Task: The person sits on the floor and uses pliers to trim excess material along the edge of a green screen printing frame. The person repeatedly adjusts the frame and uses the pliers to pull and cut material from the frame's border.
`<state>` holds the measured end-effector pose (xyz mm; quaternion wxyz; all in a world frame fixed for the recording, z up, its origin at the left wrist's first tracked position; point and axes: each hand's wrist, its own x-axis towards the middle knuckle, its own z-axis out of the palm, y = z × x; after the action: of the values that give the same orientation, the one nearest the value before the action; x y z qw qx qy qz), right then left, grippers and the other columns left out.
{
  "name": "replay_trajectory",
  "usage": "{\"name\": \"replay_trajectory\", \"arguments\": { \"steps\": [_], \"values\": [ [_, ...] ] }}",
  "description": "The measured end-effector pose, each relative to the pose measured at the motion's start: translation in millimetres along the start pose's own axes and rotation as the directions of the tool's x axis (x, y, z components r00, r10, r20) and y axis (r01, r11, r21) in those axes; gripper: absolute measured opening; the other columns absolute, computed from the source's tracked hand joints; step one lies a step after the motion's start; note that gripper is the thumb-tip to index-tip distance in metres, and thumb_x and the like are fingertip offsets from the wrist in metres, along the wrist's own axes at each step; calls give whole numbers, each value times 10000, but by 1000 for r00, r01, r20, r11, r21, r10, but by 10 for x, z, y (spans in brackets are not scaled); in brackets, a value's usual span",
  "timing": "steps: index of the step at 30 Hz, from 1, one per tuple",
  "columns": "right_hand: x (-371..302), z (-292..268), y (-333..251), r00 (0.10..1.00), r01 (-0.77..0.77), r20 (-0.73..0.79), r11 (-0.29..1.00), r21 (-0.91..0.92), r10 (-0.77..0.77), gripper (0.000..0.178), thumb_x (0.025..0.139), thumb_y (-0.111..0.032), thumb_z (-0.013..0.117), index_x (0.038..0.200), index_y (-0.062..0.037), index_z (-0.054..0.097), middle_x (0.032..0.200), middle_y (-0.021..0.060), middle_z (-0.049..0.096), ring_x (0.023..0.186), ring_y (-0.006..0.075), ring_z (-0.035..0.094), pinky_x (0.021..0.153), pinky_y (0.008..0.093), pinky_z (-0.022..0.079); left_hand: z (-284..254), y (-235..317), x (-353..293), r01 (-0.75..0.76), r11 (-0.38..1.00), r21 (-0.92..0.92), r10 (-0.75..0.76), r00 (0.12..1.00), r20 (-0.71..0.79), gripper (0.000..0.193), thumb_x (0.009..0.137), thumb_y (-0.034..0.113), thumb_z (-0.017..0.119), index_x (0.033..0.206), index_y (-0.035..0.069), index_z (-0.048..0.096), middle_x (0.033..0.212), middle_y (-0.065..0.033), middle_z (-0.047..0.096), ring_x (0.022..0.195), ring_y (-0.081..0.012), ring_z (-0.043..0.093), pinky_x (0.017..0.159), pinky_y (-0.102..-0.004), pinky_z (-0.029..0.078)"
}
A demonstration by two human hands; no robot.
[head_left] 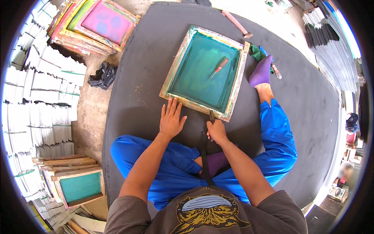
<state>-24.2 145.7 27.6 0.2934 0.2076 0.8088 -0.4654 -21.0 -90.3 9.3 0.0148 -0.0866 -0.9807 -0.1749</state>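
A wooden screen-printing frame (196,106) with teal-green mesh (191,74) lies tilted on a dark mat before me. Its wood is stained with paint and worn. On the mesh rests a screwdriver (221,65) with a reddish handle. My left hand (170,118) lies flat, fingers spread, with its fingertips at the frame's near-left edge. In my right hand (217,131) is a pair of dark pliers (211,116), gripped by the handles. The jaws meet the near edge of the frame, right of its middle; what they bite on is too small to make out.
A hammer (237,24) lies beyond the frame. Green cloth (256,52) and a red-handled tool (276,71) sit by my right foot. Painted frames (107,19) are stacked far left, near a black plastic bag (103,75). More frames (80,187) and bundled sheets (44,89) line the left.
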Motion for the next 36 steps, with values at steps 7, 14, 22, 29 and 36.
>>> {"name": "replay_trajectory", "arguments": {
  "steps": [7,14,22,29,36],
  "values": [
    [-84,-207,-63,978,-47,208,994,95,26,340,947,-242,605,795,61,572,622,136,640,472,211,634,399,373,503,34,-23,-10,0,1000,17,0,1000,-6,632,956,378,631,1478,58,473,1639,-155,300,1539,-333,230,1217,-551,227],
    [36,-615,-412,946,15,311,944,-329,93,361,929,-196,644,770,125,603,618,164,639,458,242,638,380,382,500,16,-24,19,-12,1000,-22,11,1000,-28,612,962,372,627,1465,53,484,1633,-153,311,1536,-333,240,1212,-549,240],
    [163,-700,-616,918,136,368,755,-641,148,416,947,-249,643,746,114,602,597,156,648,482,252,659,440,407,533,10,-43,29,-14,998,-55,12,999,-49,581,966,380,626,1433,51,523,1620,-147,339,1534,-343,240,1209,-552,242],
    [223,-722,-601,898,112,400,782,-613,184,518,950,-343,626,826,160,634,623,200,662,532,308,696,472,442,574,3,-49,35,-16,997,-81,10,997,-73,557,965,371,627,1403,37,547,1595,-156,373,1524,-354,259,1197,-567,256],
    [290,-737,-669,867,41,398,752,-657,301,544,976,-387,591,838,138,637,614,191,660,520,299,691,476,428,580,24,-65,51,-19,997,-81,12,996,-89,538,961,372,631,1375,34,572,1584,-156,385,1520,-352,268,1193,-567,265]
  ]
}}
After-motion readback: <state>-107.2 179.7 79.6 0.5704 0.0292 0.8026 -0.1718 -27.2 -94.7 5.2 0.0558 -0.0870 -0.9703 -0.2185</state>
